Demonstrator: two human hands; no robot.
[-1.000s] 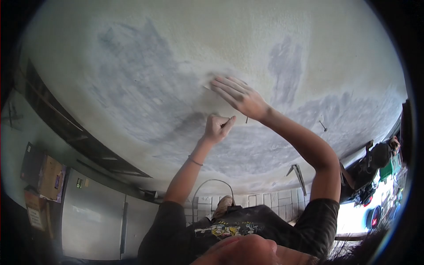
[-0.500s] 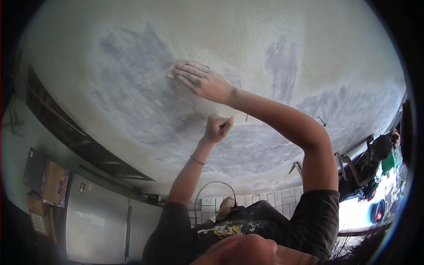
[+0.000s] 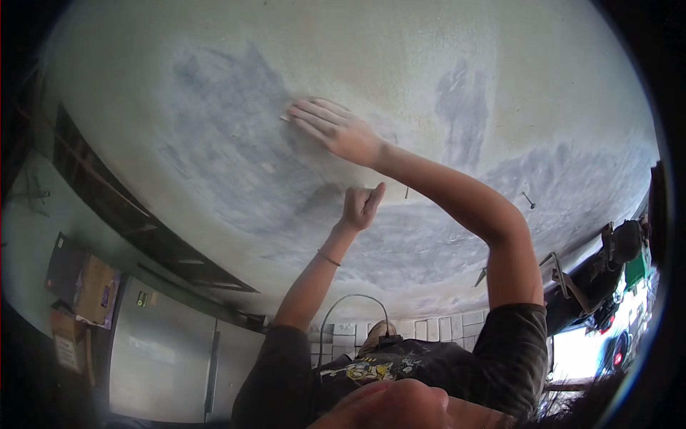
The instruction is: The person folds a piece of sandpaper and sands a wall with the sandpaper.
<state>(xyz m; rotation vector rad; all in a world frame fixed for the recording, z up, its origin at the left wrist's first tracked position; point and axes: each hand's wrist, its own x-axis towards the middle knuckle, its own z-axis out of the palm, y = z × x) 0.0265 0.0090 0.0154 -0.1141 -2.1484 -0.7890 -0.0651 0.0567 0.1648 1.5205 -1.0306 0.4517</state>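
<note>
My right hand (image 3: pixel 343 132) lies with fingers extended against the wall (image 3: pixel 371 43), pressing a small piece of sandpaper (image 3: pixel 284 118) to it. Only a thin pale edge of the sandpaper shows past the fingertips; the palm hides the rest. Around it the wall has a large grey-violet rubbed patch (image 3: pixel 236 136). Lower down, my left hand (image 3: pixel 361 206) is closed in a fist with the thumb sticking up, close to the wall. Whether it touches the wall, I cannot tell. A thin band (image 3: pixel 329 257) circles the left wrist.
A nail (image 3: pixel 529 200) sticks out of the wall at right. A motorbike (image 3: pixel 597 264) stands beyond it near a bright opening. Grey metal doors (image 3: pixel 161 350) and stacked boxes (image 3: pixel 93 289) are at lower left. White tiles (image 3: pixel 446 327) cover the floor below.
The view has shifted slightly, moving the wall a little rightward in the picture. My right hand stays pressed to the wall, and less of the sandpaper's edge shows. The left fist looks unchanged.
</note>
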